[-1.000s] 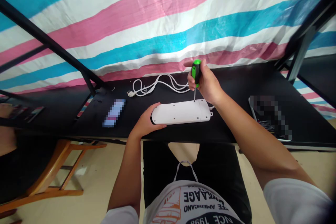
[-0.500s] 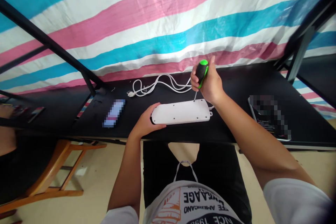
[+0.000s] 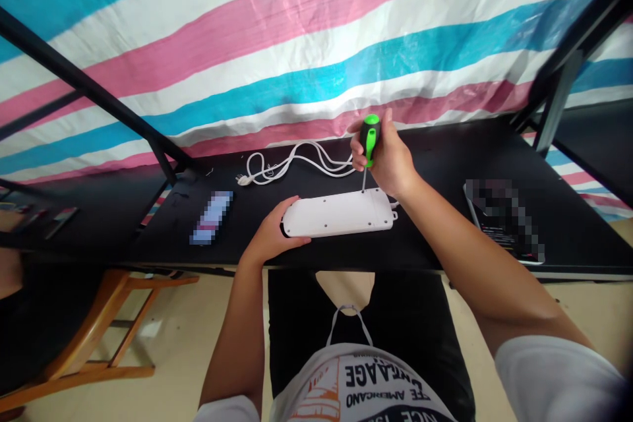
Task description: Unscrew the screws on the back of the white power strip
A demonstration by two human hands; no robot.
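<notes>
A white power strip (image 3: 341,213) lies on the black table with its screw-hole side up. My left hand (image 3: 273,231) grips its left end, thumb along the near edge and fingers around the far side. In my right hand (image 3: 390,157) is a screwdriver (image 3: 370,135) with a black and green handle, held nearly upright. Its thin shaft comes down to a hole near the strip's far edge, right of the middle. The tip itself is hidden in or at the hole. Behind the strip, its white cord (image 3: 297,157) lies in loops, ending in a plug (image 3: 244,180).
A phone (image 3: 211,217) lies to the left on the black table (image 3: 425,244). On the right is a tray-like, partly blurred item (image 3: 504,224). Striped sheeting (image 3: 316,72) hangs behind. At the far left, part of another person sits by a wooden chair (image 3: 106,316).
The screwdriver handle has turned in my right hand, showing more green, and stands more upright. Its tip stays at the same hole. The whole view has shifted slightly.
</notes>
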